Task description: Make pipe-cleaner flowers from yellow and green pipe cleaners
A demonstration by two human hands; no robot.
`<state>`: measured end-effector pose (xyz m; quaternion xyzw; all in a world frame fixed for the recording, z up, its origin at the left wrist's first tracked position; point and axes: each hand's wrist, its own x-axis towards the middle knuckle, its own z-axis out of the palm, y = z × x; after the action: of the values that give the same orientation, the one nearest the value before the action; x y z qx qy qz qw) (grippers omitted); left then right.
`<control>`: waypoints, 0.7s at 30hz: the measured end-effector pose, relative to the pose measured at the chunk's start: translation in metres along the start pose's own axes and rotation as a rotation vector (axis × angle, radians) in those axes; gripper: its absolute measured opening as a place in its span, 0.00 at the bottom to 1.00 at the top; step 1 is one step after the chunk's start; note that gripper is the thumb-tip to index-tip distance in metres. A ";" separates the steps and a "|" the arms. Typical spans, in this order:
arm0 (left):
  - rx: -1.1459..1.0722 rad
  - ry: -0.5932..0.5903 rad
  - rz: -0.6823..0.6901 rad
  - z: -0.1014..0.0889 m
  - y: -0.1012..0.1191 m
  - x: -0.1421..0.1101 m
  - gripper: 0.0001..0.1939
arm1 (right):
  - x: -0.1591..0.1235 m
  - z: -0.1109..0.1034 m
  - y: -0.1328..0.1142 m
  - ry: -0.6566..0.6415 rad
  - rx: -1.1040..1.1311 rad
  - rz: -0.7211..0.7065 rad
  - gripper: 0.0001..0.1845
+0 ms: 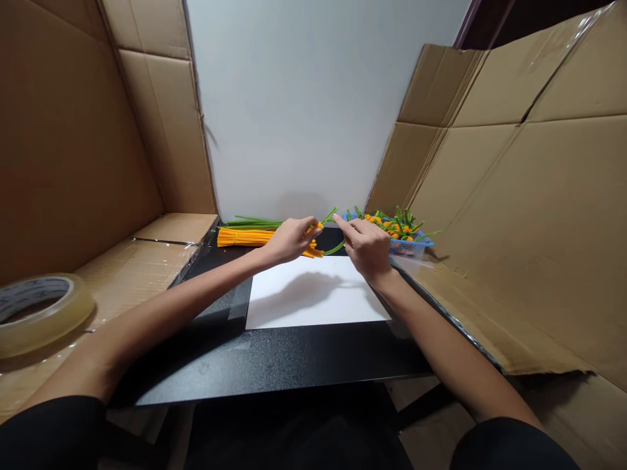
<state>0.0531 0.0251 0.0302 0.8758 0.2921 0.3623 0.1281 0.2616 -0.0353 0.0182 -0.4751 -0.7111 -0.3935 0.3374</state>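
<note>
My left hand (290, 239) is closed around an orange pipe cleaner piece (316, 251) joined to a green pipe cleaner (331, 215), held above the far edge of a white sheet (313, 297). My right hand (366, 247) pinches the same green stem from the right, fingers curled. Behind my left hand lies a bundle of orange pipe cleaners (240, 237) with green ones (252, 222) beside it. A blue basket (414, 245) to the right holds several finished orange-and-green pieces.
The white sheet lies on a black table (274, 359). Cardboard panels (529, 196) wall in both sides. A roll of clear tape (39, 310) sits on the cardboard at the near left. A white wall stands behind.
</note>
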 end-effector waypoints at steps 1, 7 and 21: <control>0.058 -0.005 -0.006 0.000 -0.001 0.001 0.13 | 0.000 -0.002 0.000 -0.001 -0.040 -0.029 0.26; 0.172 -0.063 -0.004 -0.004 0.001 0.003 0.13 | 0.000 -0.005 -0.005 -0.001 -0.160 -0.120 0.23; 0.116 -0.078 0.116 -0.008 0.002 0.003 0.11 | 0.000 0.003 0.003 -0.064 -0.005 -0.100 0.21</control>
<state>0.0503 0.0255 0.0389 0.9107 0.2561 0.3172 0.0674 0.2641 -0.0322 0.0180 -0.4521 -0.7433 -0.3963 0.2933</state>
